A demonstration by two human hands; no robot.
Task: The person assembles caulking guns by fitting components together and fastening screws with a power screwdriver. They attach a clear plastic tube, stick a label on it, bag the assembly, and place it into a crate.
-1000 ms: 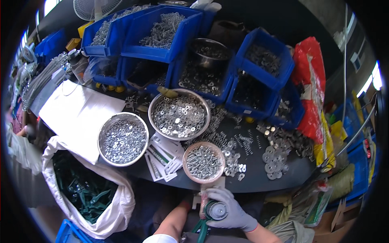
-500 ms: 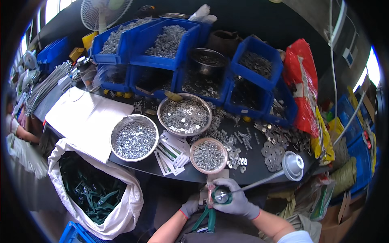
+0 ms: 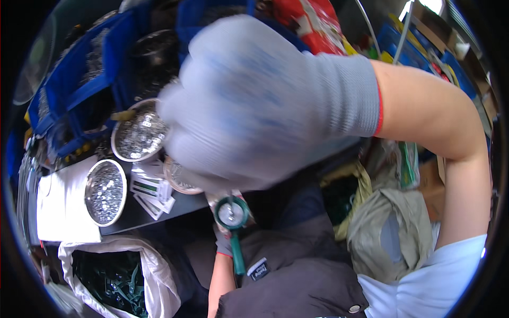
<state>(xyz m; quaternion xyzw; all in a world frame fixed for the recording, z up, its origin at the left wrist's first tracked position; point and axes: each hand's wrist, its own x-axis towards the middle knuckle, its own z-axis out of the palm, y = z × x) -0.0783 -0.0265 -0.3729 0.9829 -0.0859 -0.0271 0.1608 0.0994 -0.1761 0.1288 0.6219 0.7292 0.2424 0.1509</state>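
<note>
My left hand (image 3: 224, 243), in a grey knit glove, is closed on a green-handled tool (image 3: 237, 249) low in the middle. A round green ring with a silvery metal disc (image 3: 231, 214) inside it forms the upper end of the tool. My right hand (image 3: 254, 106), gloved the same way, is raised very close to the camera and smeared by motion. Its back faces me, so I cannot make out its fingers or anything in them. Behind it, a pink-rimmed bowl of small metal parts (image 3: 180, 177) is partly covered.
Two steel bowls of small parts (image 3: 106, 192) (image 3: 139, 132) stand on the dark bench beside printed cards (image 3: 151, 188) and white sheets (image 3: 66, 199). Blue bins (image 3: 79, 95) rise behind. A white sack (image 3: 159, 270) of green tools stands lower left; a grey-green bag (image 3: 389, 228) lies right.
My right hand has left the tool and come up toward the camera, covering much of the bench. The view has turned and shifted right. My left hand keeps the tool.
</note>
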